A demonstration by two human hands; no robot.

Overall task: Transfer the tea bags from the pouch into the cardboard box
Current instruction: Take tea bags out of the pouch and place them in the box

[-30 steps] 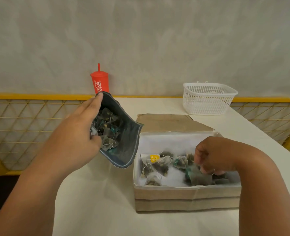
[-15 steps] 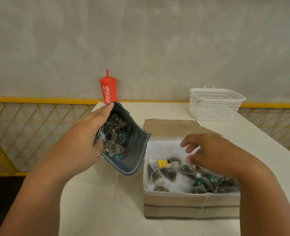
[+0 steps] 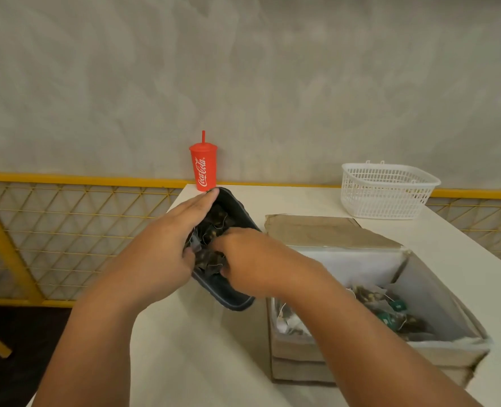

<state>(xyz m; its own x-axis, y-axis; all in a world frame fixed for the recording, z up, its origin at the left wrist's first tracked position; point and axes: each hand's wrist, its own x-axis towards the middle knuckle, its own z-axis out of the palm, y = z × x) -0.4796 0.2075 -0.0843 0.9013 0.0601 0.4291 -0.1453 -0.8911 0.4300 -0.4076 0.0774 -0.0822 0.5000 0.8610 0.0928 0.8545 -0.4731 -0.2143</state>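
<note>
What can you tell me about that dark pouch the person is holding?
The pouch is dark and soft-looking, with a rounded rim. It is held tilted, mouth open toward the camera, left of the cardboard box. Tea bags lie inside. The left hand grips its left edge, fingers along the rim; the right hand reaches in among the bags.

A single wide-angle view from the person's head looks forward and down over the counter (image 3: pixel 302 201). Both forearms enter from the near edge. The left hand (image 3: pixel 161 248) and right hand (image 3: pixel 258 262) meet at the pouch (image 3: pixel 237 295), close to the lens and near the middle. The far wall (image 3: pixel 243 69) fills the upper half, and a yellow railing (image 3: pixel 67 179) crosses the far left.
</note>
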